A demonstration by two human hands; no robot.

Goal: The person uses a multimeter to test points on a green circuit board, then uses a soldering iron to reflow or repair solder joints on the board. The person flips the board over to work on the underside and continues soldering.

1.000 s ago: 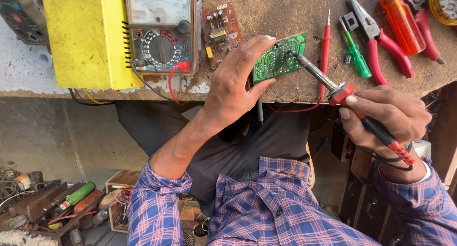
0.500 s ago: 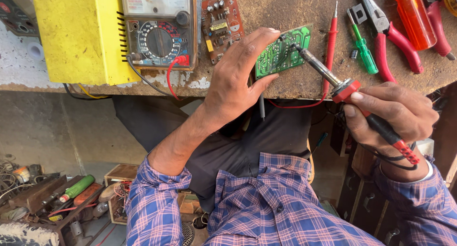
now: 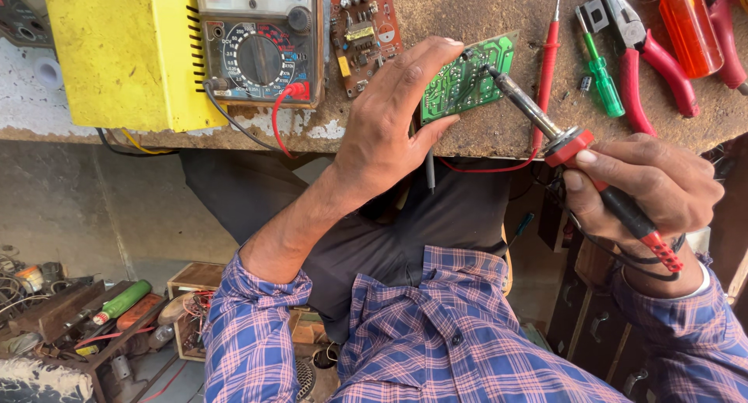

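My left hand (image 3: 393, 122) grips a small green circuit board (image 3: 467, 79) by its left edge, holding it tilted over the front edge of the worn workbench (image 3: 460, 13). My right hand (image 3: 647, 189) is closed around the red-and-black handle of a soldering iron (image 3: 561, 134). The iron's metal tip touches the upper part of the green board's solder side. A thin rod hangs down below my left hand.
On the bench lie a yellow box (image 3: 117, 52), an analogue multimeter (image 3: 257, 44) with red and black leads, a brown circuit board (image 3: 362, 25), a red probe (image 3: 547, 52), a green screwdriver (image 3: 600, 68), red-handled pliers (image 3: 647, 60) and an orange-handled tool (image 3: 689, 25). Scrap parts (image 3: 86, 317) crowd the floor lower left.
The view has shifted slightly. The soldering iron tip has moved a little up the green board, which stays in my left hand.
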